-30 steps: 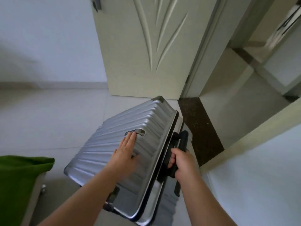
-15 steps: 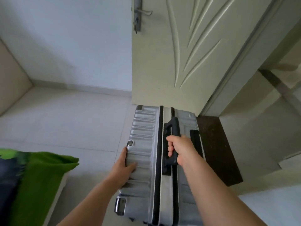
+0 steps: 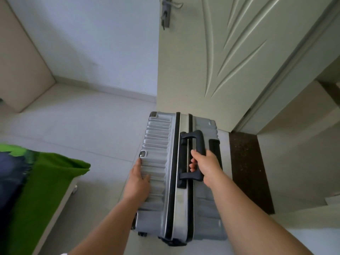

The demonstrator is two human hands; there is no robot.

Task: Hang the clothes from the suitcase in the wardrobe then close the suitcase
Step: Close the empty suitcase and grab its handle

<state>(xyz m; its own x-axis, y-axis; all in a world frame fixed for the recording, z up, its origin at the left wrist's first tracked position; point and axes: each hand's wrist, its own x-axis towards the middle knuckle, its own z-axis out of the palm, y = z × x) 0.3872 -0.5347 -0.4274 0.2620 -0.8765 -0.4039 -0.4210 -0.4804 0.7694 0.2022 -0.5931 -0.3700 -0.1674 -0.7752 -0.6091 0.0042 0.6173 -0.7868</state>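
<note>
- In front of the door, just short of its lower edge, the silver suitcase stands on its long side with both shells shut together.
- No clothes and no wardrobe are in view, so I cannot tell whether the hanging is done. The step in hand looks like shifting the closed case.
- If the clothes are still inside, the next move probably calls for laying the case flat, far enough from the door for the lid to swing open.
- The right hand reaches down over the case, fingers curled round the black carry handle and gripping it from the side away from the door.
- The left hand lies flat and released against the ribbed shell, steadying it, forearm stretched toward the door.
- A dark floor strip runs beside the door's hinge end, just beside the case.
</note>
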